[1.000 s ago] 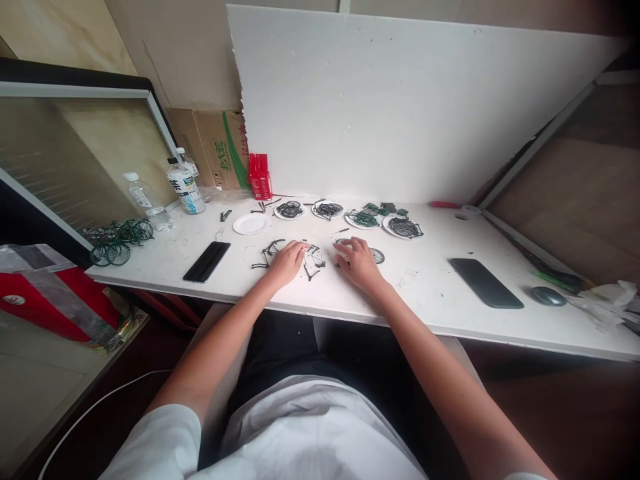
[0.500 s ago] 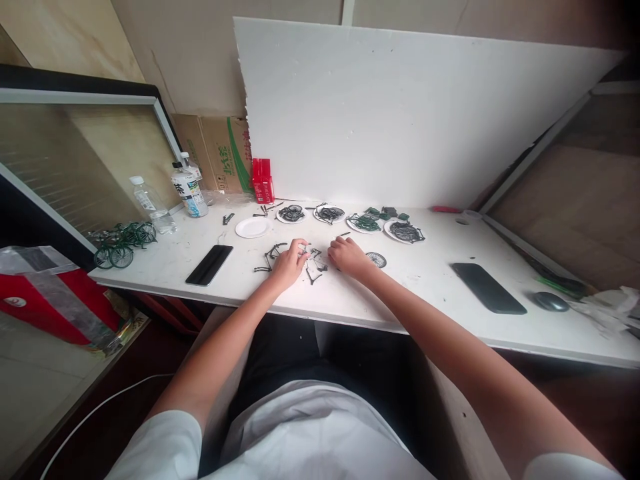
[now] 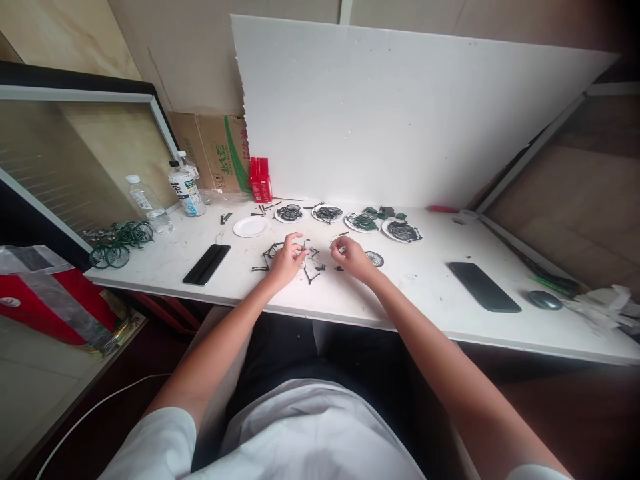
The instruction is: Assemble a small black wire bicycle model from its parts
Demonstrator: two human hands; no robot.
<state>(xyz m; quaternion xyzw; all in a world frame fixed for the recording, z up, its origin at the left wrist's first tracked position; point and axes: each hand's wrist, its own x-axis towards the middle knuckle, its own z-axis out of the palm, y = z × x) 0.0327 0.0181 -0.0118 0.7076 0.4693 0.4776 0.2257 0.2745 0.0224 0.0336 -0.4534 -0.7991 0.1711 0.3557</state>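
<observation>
My left hand (image 3: 287,263) is over the table's middle, index finger raised, thumb and another finger close together beside a thin dark piece (image 3: 305,245); whatever they hold is too small to name. Across a short gap, my right hand (image 3: 353,259) has thumb and forefinger curled into a pinch, its contents hidden. Around and under the left hand lie black toy bicycle frame parts (image 3: 311,275), partly covered. A small spoked wheel (image 3: 375,259) rests just right of my right hand. Behind that hand is a small dark strip (image 3: 343,234).
White plates of black and green bicycle parts (image 3: 363,222) line the back, beside a bare plate (image 3: 251,227). Finished green toy bicycles (image 3: 120,241) and bottles (image 3: 187,190) stand left. A phone (image 3: 207,264), a dark flat slab (image 3: 484,287) and a mouse (image 3: 545,300) lie on the table (image 3: 400,307).
The right hand has turned, so its thumb and forefinger now show as a pinch. My left index finger has lifted a little away from the thumb. The view has shifted slightly.
</observation>
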